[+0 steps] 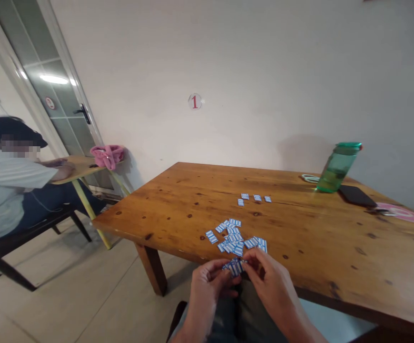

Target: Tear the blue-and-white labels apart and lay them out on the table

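Note:
Between my two hands, just off the near edge of the wooden table, is a small bunch of blue-and-white striped cards. The fingers of my left hand are closed on the bunch from the left. My right hand pinches its right side with thumb and forefinger. Beyond them on the tabletop lies a loose, overlapping pile of similar small striped cards, with one card at its left. Farther back, several more cards lie separately. What is printed on them is too small to read.
A green bottle stands at the back right, beside a coiled white cable, a dark phone and a pink round sticker. To the left, a person sits at another table holding a pink fluffy item.

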Demonstrator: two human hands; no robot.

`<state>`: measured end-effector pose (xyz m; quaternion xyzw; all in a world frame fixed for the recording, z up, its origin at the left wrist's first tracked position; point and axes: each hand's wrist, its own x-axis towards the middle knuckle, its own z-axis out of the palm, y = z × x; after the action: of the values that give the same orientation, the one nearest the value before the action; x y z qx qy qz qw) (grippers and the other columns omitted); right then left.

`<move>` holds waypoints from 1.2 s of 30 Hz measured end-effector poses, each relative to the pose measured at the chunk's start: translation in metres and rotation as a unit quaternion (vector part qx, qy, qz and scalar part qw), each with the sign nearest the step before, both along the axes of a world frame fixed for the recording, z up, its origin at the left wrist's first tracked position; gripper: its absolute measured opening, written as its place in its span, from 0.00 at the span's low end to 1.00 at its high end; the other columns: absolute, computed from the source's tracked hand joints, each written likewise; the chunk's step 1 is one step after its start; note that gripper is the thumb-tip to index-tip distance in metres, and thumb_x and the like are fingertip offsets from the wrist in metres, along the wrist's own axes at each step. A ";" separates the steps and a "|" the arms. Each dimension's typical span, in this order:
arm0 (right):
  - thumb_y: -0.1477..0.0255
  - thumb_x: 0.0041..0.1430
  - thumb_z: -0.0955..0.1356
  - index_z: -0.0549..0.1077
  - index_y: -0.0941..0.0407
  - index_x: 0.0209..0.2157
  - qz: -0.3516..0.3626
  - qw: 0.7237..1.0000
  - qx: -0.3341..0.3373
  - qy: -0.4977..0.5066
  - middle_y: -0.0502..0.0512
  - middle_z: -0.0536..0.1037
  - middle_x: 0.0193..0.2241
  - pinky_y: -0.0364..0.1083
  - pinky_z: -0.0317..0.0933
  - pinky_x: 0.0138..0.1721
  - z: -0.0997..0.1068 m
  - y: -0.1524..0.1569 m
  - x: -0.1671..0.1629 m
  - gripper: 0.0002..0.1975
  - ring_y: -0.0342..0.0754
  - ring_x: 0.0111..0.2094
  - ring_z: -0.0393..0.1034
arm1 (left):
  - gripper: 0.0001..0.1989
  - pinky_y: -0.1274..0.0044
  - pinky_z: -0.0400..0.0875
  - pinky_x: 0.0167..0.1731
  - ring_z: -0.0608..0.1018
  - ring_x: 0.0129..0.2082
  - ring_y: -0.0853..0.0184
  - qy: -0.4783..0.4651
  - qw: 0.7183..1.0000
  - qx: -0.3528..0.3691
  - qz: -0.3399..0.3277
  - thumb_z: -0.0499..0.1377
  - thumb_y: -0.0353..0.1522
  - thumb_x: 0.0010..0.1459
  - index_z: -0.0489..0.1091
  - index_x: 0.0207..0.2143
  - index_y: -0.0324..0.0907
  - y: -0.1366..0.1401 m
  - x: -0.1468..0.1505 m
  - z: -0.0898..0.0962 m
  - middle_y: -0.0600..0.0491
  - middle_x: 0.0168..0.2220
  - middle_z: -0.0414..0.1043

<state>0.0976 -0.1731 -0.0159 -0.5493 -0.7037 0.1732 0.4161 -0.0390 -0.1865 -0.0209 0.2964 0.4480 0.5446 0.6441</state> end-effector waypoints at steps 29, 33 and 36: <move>0.68 0.51 0.62 0.71 0.55 0.24 -0.016 1.000 0.012 -0.011 0.51 0.74 0.21 0.42 0.59 0.24 -0.010 0.015 0.052 0.09 0.45 0.21 0.65 | 0.20 0.69 0.56 0.55 0.62 0.55 0.65 0.456 0.822 0.341 -0.009 0.49 0.23 0.53 0.63 0.49 0.39 0.019 0.035 -0.024 0.47 0.52 0.64; 0.71 0.51 0.61 0.70 0.55 0.23 0.000 0.999 0.025 -0.040 0.51 0.73 0.22 0.43 0.59 0.27 -0.018 0.020 0.055 0.08 0.46 0.23 0.66 | 0.23 0.65 0.51 0.57 0.56 0.59 0.63 0.483 0.804 0.346 -0.026 0.46 0.24 0.55 0.57 0.54 0.36 0.015 0.035 -0.040 0.44 0.57 0.57; 0.72 0.51 0.61 0.70 0.55 0.24 0.003 0.999 0.020 -0.045 0.51 0.72 0.22 0.44 0.59 0.27 -0.021 0.021 0.056 0.08 0.46 0.24 0.66 | 0.24 0.63 0.48 0.58 0.52 0.60 0.62 0.511 0.785 0.346 -0.060 0.44 0.24 0.56 0.53 0.56 0.31 0.011 0.039 -0.042 0.41 0.59 0.53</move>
<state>0.1533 -0.1524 -0.0373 -0.5462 -0.7263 0.1353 0.3947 0.0002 -0.1758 -0.0630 0.7603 0.4746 0.3925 0.2064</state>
